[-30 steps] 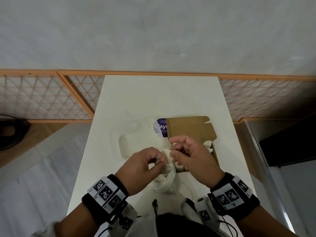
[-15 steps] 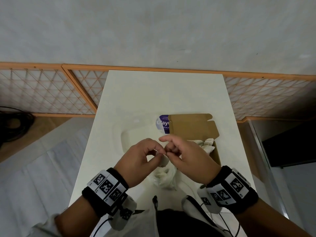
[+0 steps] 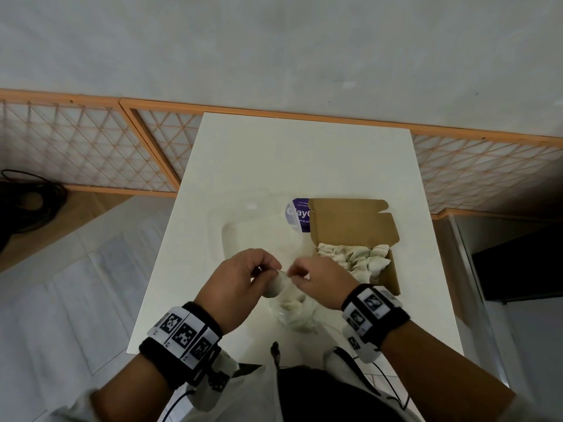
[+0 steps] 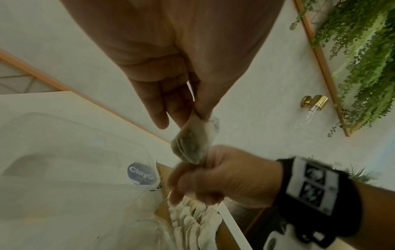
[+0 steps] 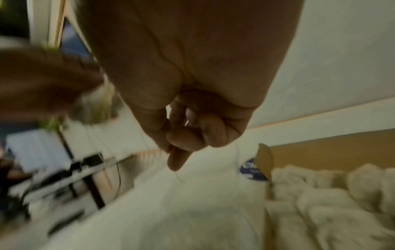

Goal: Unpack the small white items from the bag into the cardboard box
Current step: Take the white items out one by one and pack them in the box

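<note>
A small white sachet (image 3: 276, 285) hangs between my two hands above the table. My left hand (image 3: 272, 269) pinches its upper end (image 4: 198, 116) with thumb and fingers. At its other end my right hand (image 3: 292, 274) pinches it with curled fingers; the left wrist view shows that hand (image 4: 192, 167) at the sachet's (image 4: 191, 145) lower tip. The clear bag (image 3: 297, 312), with more white items in it, lies on the table just under my hands. To the right stands the open cardboard box (image 3: 391, 274), with several white items (image 3: 353, 254) inside.
The box lid (image 3: 350, 220) is folded back away from me. A clear plastic tray (image 3: 253, 233) with a round purple label (image 3: 298, 214) lies left of the box. The white table (image 3: 304, 153) is narrow, with an orange lattice fence (image 3: 91, 147) behind it.
My right hand has drawn back off the front of the box, so the items inside now show. Both hands have stayed together above the bag and now hold the sachet stretched between them.
</note>
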The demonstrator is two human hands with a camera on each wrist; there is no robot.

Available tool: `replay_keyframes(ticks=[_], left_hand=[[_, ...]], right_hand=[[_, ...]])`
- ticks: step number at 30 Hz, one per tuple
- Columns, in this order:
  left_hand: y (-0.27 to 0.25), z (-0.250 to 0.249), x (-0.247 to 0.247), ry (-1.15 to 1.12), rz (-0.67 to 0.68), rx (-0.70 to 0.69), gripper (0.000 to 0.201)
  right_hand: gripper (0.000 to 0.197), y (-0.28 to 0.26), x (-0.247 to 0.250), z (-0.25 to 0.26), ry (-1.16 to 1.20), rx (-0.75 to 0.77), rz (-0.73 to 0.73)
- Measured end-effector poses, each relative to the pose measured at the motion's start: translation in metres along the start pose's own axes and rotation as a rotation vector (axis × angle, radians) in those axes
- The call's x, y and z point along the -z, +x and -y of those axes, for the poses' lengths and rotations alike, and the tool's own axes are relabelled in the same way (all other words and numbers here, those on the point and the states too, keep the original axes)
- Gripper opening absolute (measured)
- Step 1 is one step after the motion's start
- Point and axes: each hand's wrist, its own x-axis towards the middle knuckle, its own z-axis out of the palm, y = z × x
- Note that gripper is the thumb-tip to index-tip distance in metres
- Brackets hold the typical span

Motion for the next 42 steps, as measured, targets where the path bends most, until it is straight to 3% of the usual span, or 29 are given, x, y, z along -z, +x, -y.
replay_keyframes(ticks=[6, 9, 11, 19, 22, 24, 34, 42], left_hand=[[-0.014, 0.016, 0.003, -0.002, 0.021, 0.065, 0.020], [-0.015, 0.019, 0.004, 0.000, -0.001, 0.069, 0.020], [-0.016, 0.018, 0.006, -0.002, -0.010, 0.060, 0.020], [-0.011, 0.016, 0.012, 0.008, -0.010, 0.048, 0.019], [-0.008, 0.016, 0.010, 0.015, -0.005, 0.038, 0.020], [-0.007, 0.017, 0.008, 0.018, 0.003, 0.031, 0.021], [-0.007, 0.015, 0.008, 0.050, 0.015, 0.031, 0.019], [-0.006, 0.011, 0.012, 0.047, 0.019, 0.043, 0.021]], right_hand=[[0.037, 0.028, -0.051, -0.009, -0.560, -0.035, 0.394], [0.042, 0.034, -0.073, -0.020, -0.691, -0.018, 0.427], [0.034, 0.038, -0.087, -0.032, -0.725, 0.006, 0.393], [0.029, 0.034, -0.093, -0.051, -0.701, 0.059, 0.281], [0.044, 0.033, -0.097, -0.058, -0.645, 0.047, 0.278], [0.043, 0.031, -0.101, -0.057, -0.673, 0.055, 0.268], [0.034, 0.027, -0.110, -0.047, -0.624, 0.028, 0.384], [0.019, 0.015, -0.051, -0.026, -0.164, -0.068, 0.110]])
